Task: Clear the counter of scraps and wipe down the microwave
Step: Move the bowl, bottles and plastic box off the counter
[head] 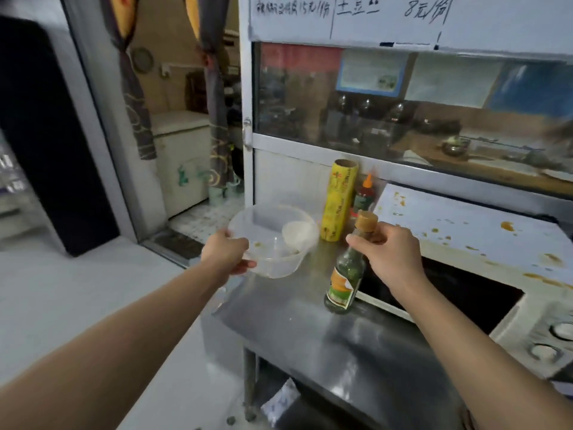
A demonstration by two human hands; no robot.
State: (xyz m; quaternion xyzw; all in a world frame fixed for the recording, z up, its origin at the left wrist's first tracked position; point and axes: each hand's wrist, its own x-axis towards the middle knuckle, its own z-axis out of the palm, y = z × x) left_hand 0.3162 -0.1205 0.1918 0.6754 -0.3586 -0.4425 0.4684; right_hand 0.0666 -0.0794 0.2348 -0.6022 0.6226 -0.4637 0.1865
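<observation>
Nearest the camera, the steel worktop (310,321) lay bare along its front, and both forearms reached out over it. The right hand (387,252) pinched the neck of a green glass bottle (344,274) just below its tan cap, the bottle tilted with its base on or barely above the worktop, right beside the microwave (465,231). The left hand (226,252) gripped the near rim of a clear plastic bowl (273,240), thumb over the edge, holding it out past the worktop's left end; something pale and rounded sat inside, too blurred to name.

The step in hand looked like the clearing stage: loose items being lifted off so the surface and appliance could be reached. The microwave's white top was spattered with orange-brown stains and had not yet been wiped. Behind the bottle, a yellow wrap roll (339,200) and a red sauce bottle (364,193) stood against the wall panel.

The next move probably called for setting both held items down somewhere off the worktop, then fetching a cloth, none being visible.
</observation>
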